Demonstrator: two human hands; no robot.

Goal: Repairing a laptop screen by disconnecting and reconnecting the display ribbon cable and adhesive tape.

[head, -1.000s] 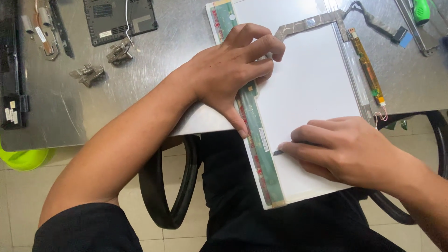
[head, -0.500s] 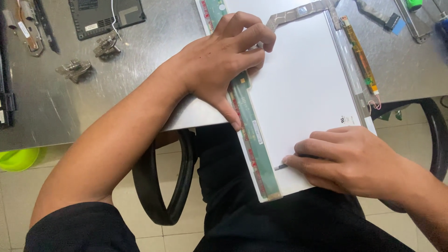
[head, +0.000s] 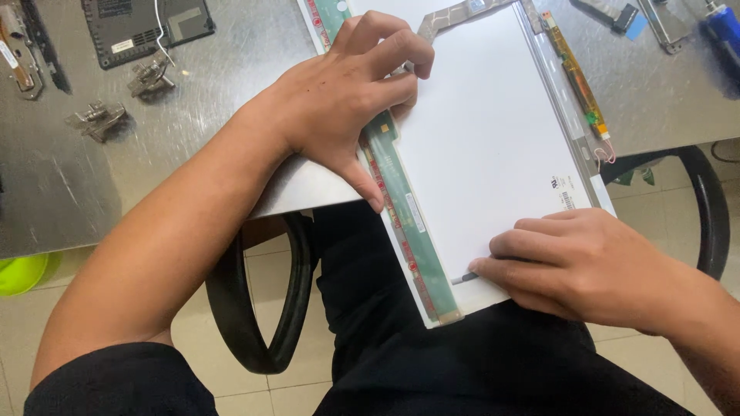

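The display panel (head: 486,146), a flat white rectangle lying back side up, is resting partly on the grey metal table (head: 223,162) and partly overhanging its near edge above the person's lap. A green circuit strip (head: 401,223) is running along the panel's left long edge, and a narrow board (head: 574,73) with a small wire tail is lying along the right edge.

The left hand (head: 347,100) is pressing down on the panel's upper left part, fingers curled over the white face beside a strip of grey foil tape (head: 455,14), the thumb stretching down along the green strip. It is pinning the panel flat rather than closing around anything.

The right hand (head: 586,266) is sitting at the panel's near right corner, fingers drawn together and pinching a thin dark tool (head: 465,276) whose tip is touching the white surface close to the lower edge. What kind of tool it is cannot be told.

On the table to the far left, two metal hinges (head: 123,96) are lying near a dark plastic cover (head: 142,27). A blue-handled tool (head: 724,35) is lying at the far right. A black chair arm (head: 254,308) is showing below the table, and a lime-green object (head: 19,273) is sitting on the tiled floor
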